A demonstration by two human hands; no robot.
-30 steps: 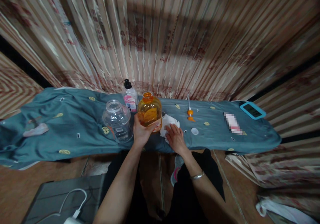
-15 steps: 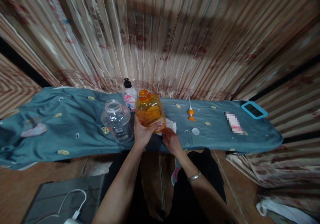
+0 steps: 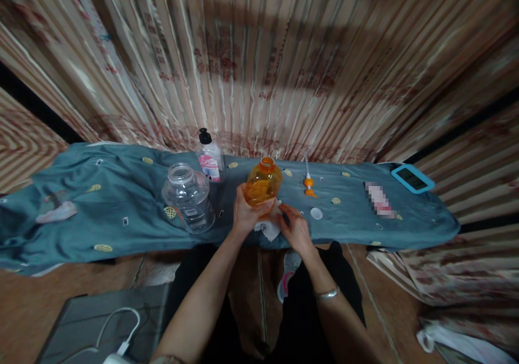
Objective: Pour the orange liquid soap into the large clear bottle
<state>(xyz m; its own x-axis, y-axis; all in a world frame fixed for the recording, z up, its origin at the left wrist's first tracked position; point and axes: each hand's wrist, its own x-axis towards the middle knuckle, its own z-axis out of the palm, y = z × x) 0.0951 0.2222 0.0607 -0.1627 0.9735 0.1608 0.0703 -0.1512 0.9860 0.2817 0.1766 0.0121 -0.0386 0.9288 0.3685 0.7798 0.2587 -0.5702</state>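
My left hand [image 3: 245, 212] is wrapped round the lower part of a see-through orange bottle [image 3: 264, 183]. The bottle has an uncapped neck and leans slightly. Below and beside it is a crumpled white tissue [image 3: 270, 230], partly hidden by the bottle. At the tissue's right edge, my right hand [image 3: 297, 230] has its thumb and fingers closed on it. Left of the bottle stands a large clear plastic jar [image 3: 190, 199] without a lid. Behind the jar is a clear bottle [image 3: 211, 161] with a black cap and pink label.
An orange pump top [image 3: 309, 184] with its tube lies right of the bottle, near a white round disc [image 3: 316, 213]. Further right are a blurred-out packet [image 3: 379, 199] and a blue-framed digital device [image 3: 412, 179]. A teal cloth [image 3: 133, 196] covers the narrow surface; a curtain [image 3: 251, 72] hangs behind.
The orange bottle has moved right and slightly down in my left hand, away from the pink-labelled bottle. My right hand has shifted right, and more of the tissue shows.
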